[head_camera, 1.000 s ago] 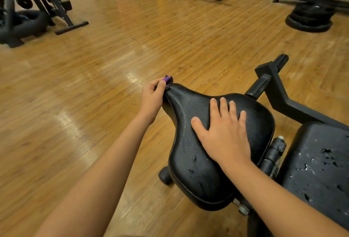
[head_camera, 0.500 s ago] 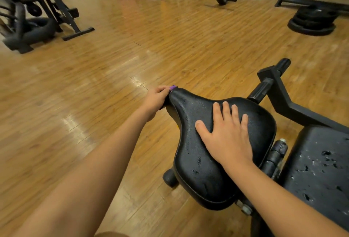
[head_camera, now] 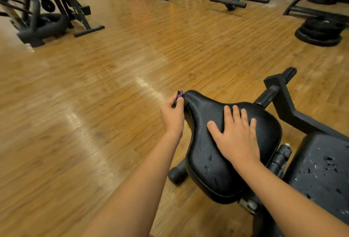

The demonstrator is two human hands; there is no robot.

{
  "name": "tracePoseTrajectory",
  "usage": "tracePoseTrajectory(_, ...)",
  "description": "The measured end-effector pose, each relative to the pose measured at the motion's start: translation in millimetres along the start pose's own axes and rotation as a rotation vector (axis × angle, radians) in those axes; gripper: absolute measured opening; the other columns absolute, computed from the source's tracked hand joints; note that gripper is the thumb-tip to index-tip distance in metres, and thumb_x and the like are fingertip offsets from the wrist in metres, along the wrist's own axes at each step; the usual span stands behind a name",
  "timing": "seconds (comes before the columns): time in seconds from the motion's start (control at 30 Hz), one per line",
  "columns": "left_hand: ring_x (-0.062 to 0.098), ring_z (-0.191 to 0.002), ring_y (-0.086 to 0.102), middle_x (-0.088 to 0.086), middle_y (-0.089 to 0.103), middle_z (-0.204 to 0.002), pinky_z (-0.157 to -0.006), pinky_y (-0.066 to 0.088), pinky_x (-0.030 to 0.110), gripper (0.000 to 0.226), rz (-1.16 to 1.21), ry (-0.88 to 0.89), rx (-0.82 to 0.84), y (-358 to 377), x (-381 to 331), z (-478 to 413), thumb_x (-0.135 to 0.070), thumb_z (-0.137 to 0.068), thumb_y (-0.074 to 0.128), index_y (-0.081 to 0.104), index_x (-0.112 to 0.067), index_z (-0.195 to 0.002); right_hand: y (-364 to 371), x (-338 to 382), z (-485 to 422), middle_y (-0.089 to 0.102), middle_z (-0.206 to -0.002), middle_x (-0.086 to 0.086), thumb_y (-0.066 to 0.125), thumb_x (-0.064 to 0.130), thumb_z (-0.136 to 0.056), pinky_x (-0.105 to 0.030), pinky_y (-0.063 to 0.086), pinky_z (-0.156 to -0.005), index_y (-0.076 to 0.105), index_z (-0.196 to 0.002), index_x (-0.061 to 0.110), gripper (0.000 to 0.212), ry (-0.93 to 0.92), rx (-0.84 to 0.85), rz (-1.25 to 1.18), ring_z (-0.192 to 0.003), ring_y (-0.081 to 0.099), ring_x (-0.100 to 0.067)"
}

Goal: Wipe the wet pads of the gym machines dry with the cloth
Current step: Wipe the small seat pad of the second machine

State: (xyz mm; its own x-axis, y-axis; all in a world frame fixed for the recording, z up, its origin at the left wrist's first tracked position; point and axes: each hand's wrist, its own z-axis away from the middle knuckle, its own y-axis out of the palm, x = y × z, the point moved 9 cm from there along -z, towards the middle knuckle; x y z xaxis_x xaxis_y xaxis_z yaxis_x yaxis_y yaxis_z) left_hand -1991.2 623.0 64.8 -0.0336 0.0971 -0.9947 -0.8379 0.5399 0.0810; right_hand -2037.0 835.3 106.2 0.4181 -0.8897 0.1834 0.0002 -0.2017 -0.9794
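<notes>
Resting flat with fingers spread, right hand (head_camera: 238,138) covers wide middle of wet seat pad (head_camera: 209,168). Left hand (head_camera: 172,116), curled, pinches small purple thing (head_camera: 179,93) at pad's narrow nose; whether cloth, cannot tell. Pad long axis runs from right hand forward-left toward left hand.
</notes>
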Motion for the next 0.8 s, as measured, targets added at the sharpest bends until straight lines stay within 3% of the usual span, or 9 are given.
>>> tracePoseTrajectory(0.1, 0.018, -0.075, 0.066, 0.016, 0.069, -0.114, -0.071, 0.052, 0.042, 0.034, 0.041, -0.005, -0.028, -3.1, 9.5, 21.3, -0.029, -0.094, 0.061, 0.067, -0.025, -0.126, -1.6, 1.4, 0.8, 0.013, -0.162, -0.008, 0.015, 0.069, -0.091, -0.052, 0.006, -0.12, 0.012, -0.155, 0.019, 0.081, 0.003, -0.003, 0.005, -0.15, 0.005, -0.027)
tracePoseTrajectory(0.17, 0.008, -0.056, 0.048, 0.002, 0.075, -0.102, -0.061, 0.043, 0.031, 0.034, 0.079, -0.025, -0.039, -4.6, 18.0, 33.2, -0.026, -0.094, 0.061, 0.067, -0.023, -0.128, -1.8, 1.8, 1.0, 0.014, -0.162, -0.009, 0.015, 0.069, -0.091, -0.052, 0.007, -0.12, 0.012, -0.155, 0.018, 0.081, 0.002, -0.004, 0.011, -0.149, 0.005, -0.027)
tracePoseTrajectory(0.23, 0.003, -0.054, 0.045, -0.017, 0.071, -0.085, -0.062, 0.042, 0.026, 0.036, 0.078, -0.02, -0.022, -2.4, 18.5, 37.5, -0.024, -0.096, 0.059, 0.063, -0.021, -0.132, -1.3, 1.9, 0.8, 0.013, -0.162, -0.008, 0.014, 0.069, -0.091, -0.052, 0.006, -0.12, 0.011, -0.155, 0.019, 0.081, -0.001, 0.001, 0.014, -0.149, 0.004, -0.027)
tracePoseTrajectory(0.33, -0.021, -0.094, 0.055, -0.024, 0.058, -0.12, -0.088, 0.044, 0.009, 0.046, 0.046, 0.014, 0.031, 5.1, 5.2, 29.4, -0.02, -0.101, 0.053, 0.045, -0.016, -0.146, -0.9, 0.7, -0.5, 0.012, -0.162, -0.008, 0.013, 0.069, -0.091, -0.052, 0.006, -0.12, 0.01, -0.155, 0.019, 0.082, -0.005, -0.004, 0.017, -0.15, 0.004, -0.027)
tracePoseTrajectory(0.37, -0.019, -0.109, 0.051, -0.02, 0.052, -0.133, -0.097, 0.041, 0.009, 0.048, 0.032, 0.023, 0.048, 7.9, 2.2, 24.7, -0.019, -0.102, 0.05, 0.04, -0.016, -0.149, -0.4, 0.6, -0.6, 0.012, -0.162, -0.008, 0.013, 0.069, -0.091, -0.052, 0.006, -0.12, 0.01, -0.155, 0.019, 0.082, -0.007, -0.006, 0.017, -0.15, 0.004, -0.027)
tracePoseTrajectory(0.47, 0.005, -0.141, 0.036, -0.005, 0.036, -0.157, -0.118, 0.031, 0.03, 0.051, -0.046, 0.042, 0.081, 16.0, 3.7, 16.9, -0.024, -0.104, 0.043, 0.032, -0.018, -0.153, 1.6, -0.7, -1.1, 0.013, -0.162, -0.008, 0.014, 0.069, -0.092, -0.052, 0.006, -0.12, 0.011, -0.155, 0.019, 0.081, -0.008, -0.015, 0.012, -0.15, 0.004, -0.027)
tracePoseTrajectory(0.63, 0.009, -0.137, 0.041, -0.008, 0.04, -0.154, -0.115, 0.034, 0.033, 0.061, -0.149, -0.014, 0.253, 24.0, 11.7, 31.5, -0.034, -0.103, 0.042, 0.018, -0.023, -0.157, -0.1, -0.9, -0.7, 0.016, -0.161, -0.01, 0.014, 0.069, -0.092, -0.053, 0.008, -0.12, 0.013, -0.155, 0.018, 0.081, -0.009, -0.027, 0.027, -0.149, 0.007, -0.028)
tracePoseTrajectory(0.73, 0.011, -0.133, 0.047, -0.01, 0.046, -0.149, -0.112, 0.04, 0.041, 0.073, -0.172, -0.081, 0.413, 26.1, 20.7, 45.1, -0.052, -0.091, 0.046, 0.02, -0.03, -0.155, -1.7, -0.8, -1.6, 0.018, -0.161, -0.01, 0.014, 0.068, -0.092, -0.053, 0.009, -0.119, 0.015, -0.154, 0.017, 0.081, -0.006, -0.042, 0.034, -0.149, 0.01, -0.029)
tracePoseTrajectory(0.8, 0.011, -0.135, 0.045, -0.01, 0.044, -0.151, -0.113, 0.039, 0.042, 0.072, -0.194, -0.096, 0.423, 21.5, 23.1, 55.1, -0.052, -0.09, 0.044, 0.022, -0.029, -0.155, -1.2, -0.5, -0.9, 0.018, -0.161, -0.01, 0.014, 0.068, -0.092, -0.053, 0.009, -0.119, 0.015, -0.154, 0.018, 0.081, -0.002, -0.034, 0.04, -0.149, 0.01, -0.029)
